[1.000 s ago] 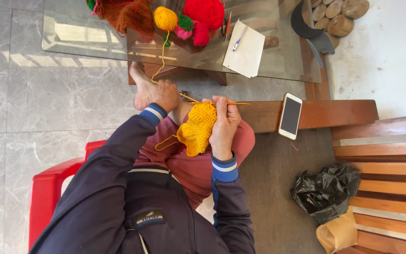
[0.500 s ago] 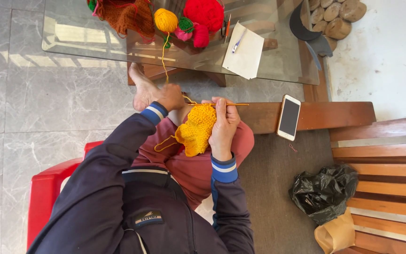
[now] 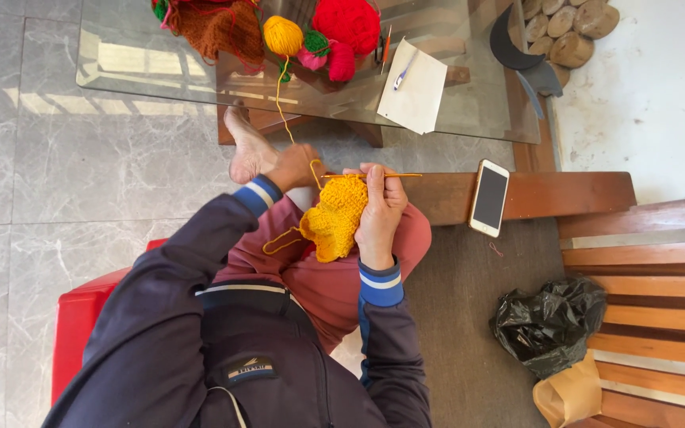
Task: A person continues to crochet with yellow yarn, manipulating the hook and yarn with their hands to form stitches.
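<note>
Left hand [image 3: 293, 166] nearer; hook [image 3: 374, 175] crosswise.

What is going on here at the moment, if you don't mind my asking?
A seated person is crocheting. The right hand holds a yellow crocheted piece and a thin hook over the lap, while the left hand holds the yellow strand that runs up to a yellow yarn ball on the glass table. Red, pink and green yarn lie beside that ball. A phone rests on the wooden bench nearby.
</note>
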